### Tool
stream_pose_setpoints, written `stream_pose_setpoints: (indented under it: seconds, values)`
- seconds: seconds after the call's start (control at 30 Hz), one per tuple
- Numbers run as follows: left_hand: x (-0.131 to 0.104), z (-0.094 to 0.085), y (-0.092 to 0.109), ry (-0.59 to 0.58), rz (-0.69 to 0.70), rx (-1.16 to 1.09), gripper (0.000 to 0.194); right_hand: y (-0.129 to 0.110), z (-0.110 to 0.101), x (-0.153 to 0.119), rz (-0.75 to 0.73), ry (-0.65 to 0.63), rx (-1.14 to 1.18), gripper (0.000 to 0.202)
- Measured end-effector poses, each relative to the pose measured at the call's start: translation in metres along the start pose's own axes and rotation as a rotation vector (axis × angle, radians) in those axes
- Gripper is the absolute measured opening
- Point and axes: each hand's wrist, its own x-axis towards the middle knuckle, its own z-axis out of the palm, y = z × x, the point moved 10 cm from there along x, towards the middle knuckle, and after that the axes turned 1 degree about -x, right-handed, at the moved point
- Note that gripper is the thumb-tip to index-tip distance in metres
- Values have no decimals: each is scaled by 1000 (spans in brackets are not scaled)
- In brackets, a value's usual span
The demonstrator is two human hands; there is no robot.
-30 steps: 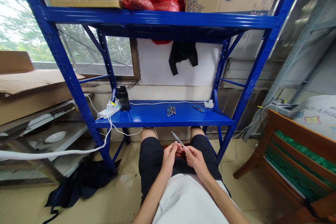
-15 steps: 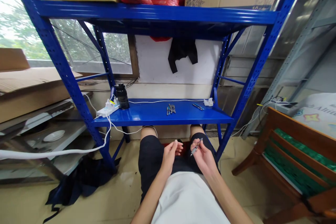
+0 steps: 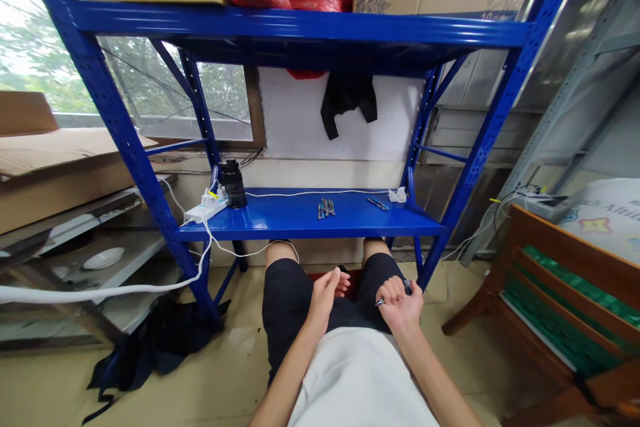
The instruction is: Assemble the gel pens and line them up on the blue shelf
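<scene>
My right hand is over my right thigh, fingers curled round a pen whose two ends stick out on either side of the fist. My left hand hovers above my lap, its fingers bent and the thumb laid against them. Beside its fingertips a small black thing shows; whether the hand holds it I cannot tell. Ahead of both hands, a group of several pens lies side by side on the blue shelf. Farther right on it lie a couple more pens.
A black bottle and a white power strip with cables stand at the shelf's left end. Crumpled white tissue sits at its right end. Blue rack posts flank me, and a wooden chair stands on the right.
My right hand has turned over and closed its fingers round the pen, moving slightly right. My left hand has stayed nearly where it was.
</scene>
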Motion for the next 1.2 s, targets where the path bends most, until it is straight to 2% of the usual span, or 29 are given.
stream_pose_setpoints:
  seconds: [0.23, 0.43, 0.57, 0.77, 0.97, 1.2]
  values:
    - [0, 2, -2, -22, -1, 6, 63, 0, 4, -2, -30, 3, -80, 46]
    - [1, 3, -2, -27, -6, 11, 63, 1, 25, -8, -101, -27, -192, 46]
    - [1, 4, -3, -33, -12, 17, 64, 9, 38, -10, -65, -58, -131, 41]
    - [0, 6, -5, -44, -35, 28, 65, 10, 35, -8, -71, -43, -54, 43]
    - [-2, 8, -3, -60, -34, 47, 63, 13, 38, -8, -35, -82, -107, 45]
    - [-2, 15, -1, -131, 3, 97, 49, 16, 40, -7, 4, -98, -101, 48]
